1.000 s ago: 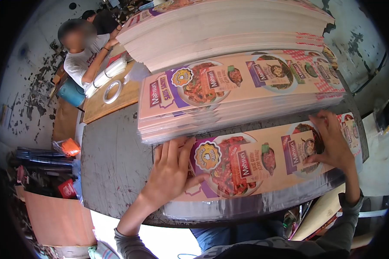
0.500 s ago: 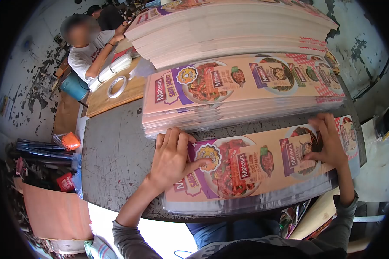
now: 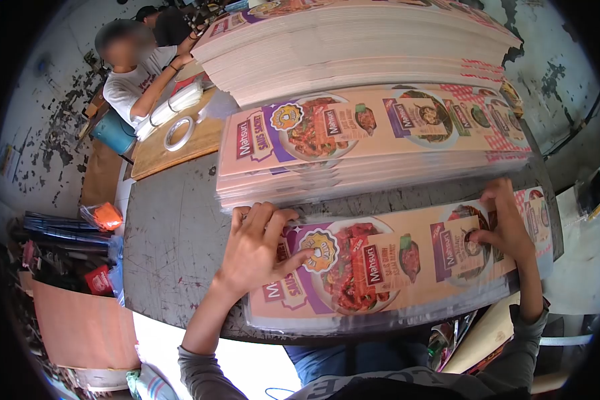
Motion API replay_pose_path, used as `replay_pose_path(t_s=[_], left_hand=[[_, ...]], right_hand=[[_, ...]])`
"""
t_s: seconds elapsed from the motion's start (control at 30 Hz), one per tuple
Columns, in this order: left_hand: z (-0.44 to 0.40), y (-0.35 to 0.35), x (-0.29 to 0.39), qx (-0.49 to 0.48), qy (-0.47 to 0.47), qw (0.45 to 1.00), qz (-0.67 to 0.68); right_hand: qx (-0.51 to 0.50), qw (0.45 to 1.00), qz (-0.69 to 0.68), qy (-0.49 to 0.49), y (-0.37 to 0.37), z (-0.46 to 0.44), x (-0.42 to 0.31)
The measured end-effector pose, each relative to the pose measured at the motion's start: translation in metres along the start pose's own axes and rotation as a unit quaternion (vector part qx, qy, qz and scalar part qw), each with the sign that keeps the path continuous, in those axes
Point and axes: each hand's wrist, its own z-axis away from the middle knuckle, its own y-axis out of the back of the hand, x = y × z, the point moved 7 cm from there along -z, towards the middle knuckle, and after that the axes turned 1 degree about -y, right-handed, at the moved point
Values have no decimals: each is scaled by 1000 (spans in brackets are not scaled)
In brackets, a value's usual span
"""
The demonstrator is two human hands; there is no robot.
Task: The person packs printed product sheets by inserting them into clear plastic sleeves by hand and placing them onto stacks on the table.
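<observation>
In front of me lies a low stack of printed food-packaging sheets (image 3: 413, 273) in clear plastic sleeves, with "Mahsun" labels and pictures of dishes. My left hand (image 3: 253, 247) grips its far left corner, fingers bent over the far edge and thumb resting on top. At the far right part of the same stack, my right hand (image 3: 507, 230) has its fingers at the edge and its thumb on the print. The fingertips at the far edge are partly hidden. Clear plastic shows along the near side.
Just beyond lies another sleeved pile (image 3: 373, 143), and behind it a tall stack of sheets (image 3: 353, 57). A tape roll (image 3: 179, 133) and a white bundle (image 3: 170, 110) lie on a wooden board (image 3: 147, 157) at left. Another person (image 3: 137, 83) sits there. The dark table (image 3: 173, 253) has a curved near edge.
The top sheet and my left hand have shifted slightly toward me and a little left. My right hand stays at the far right edge, its fingers a little closer together.
</observation>
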Motion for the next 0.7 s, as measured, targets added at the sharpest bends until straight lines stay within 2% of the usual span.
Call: replay_pose_path(t_s=[0.07, 0.47, 0.7], left_hand=[[2, 1, -4, -12, 11, 1000, 24], [10, 4, -9, 2, 13, 999, 36], [10, 9, -10, 14, 35, 997, 60]], right_hand=[[51, 998, -47, 11, 2, 3, 1], [65, 998, -7, -16, 6, -3, -12], [74, 997, 24, 4, 8, -4, -14]])
